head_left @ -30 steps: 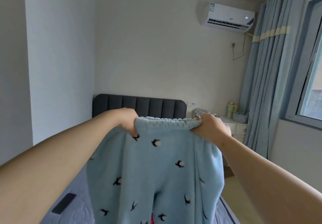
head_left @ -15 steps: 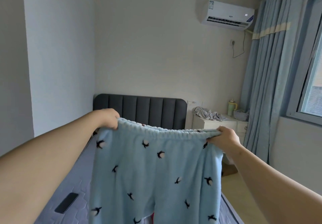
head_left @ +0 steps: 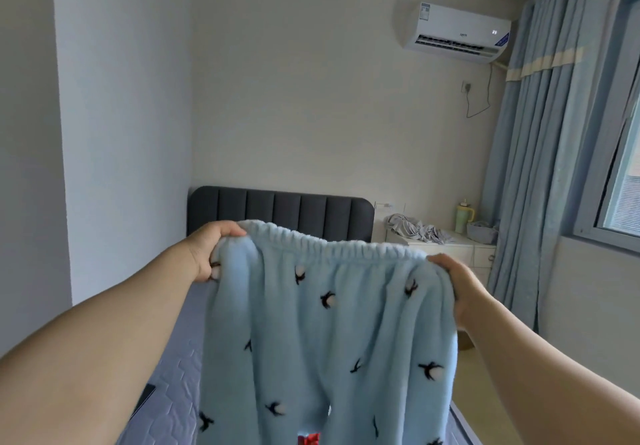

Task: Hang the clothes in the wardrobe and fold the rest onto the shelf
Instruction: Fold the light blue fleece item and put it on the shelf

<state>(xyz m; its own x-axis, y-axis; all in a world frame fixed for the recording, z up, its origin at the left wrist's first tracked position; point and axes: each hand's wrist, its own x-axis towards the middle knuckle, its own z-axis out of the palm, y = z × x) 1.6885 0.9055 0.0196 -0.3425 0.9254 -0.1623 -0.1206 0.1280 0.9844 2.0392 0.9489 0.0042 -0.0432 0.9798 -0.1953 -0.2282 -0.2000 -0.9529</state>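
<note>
Light blue fleece trousers (head_left: pixel 325 334) with small black-and-white bird prints hang in front of me, held up by the elastic waistband. My left hand (head_left: pixel 211 250) grips the waistband's left end and my right hand (head_left: pixel 457 282) grips its right end, stretching it wide. The two legs drop below the frame's bottom edge. A small red item (head_left: pixel 308 439) shows between the legs at the bottom. No wardrobe or shelf is in view.
A bed with a grey quilted mattress (head_left: pixel 173 358) and dark headboard (head_left: pixel 280 211) lies below the trousers; a dark phone (head_left: pixel 145 401) rests on it. A white nightstand (head_left: pixel 446 247) carries crumpled grey cloth (head_left: pixel 415 228), a cup and a bowl. Blue curtains (head_left: pixel 533 167) and a window are at the right.
My hands have moved apart, stretching the bunched waistband out wide, and the trousers now hang flatter and slightly lower.
</note>
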